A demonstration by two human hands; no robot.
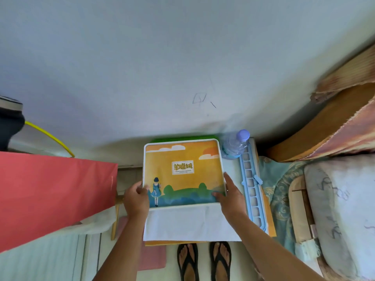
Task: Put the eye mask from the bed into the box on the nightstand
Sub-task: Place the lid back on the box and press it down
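Note:
A box lid (183,171) with an orange sky, green hills and a small figure in blue sits in front of me on the nightstand (192,222), which is draped in white cloth. My left hand (136,197) grips the lid's near left corner. My right hand (230,196) grips its near right corner and edge. A green edge of the box (182,138) shows behind the lid. The eye mask is not in sight. The bed (341,209) lies at the right.
A plastic water bottle (235,145) with a purple cap stands at the nightstand's back right. A long blue tray (252,187) lies along its right side. A red sheet (50,197) covers something at the left. The white wall is just behind.

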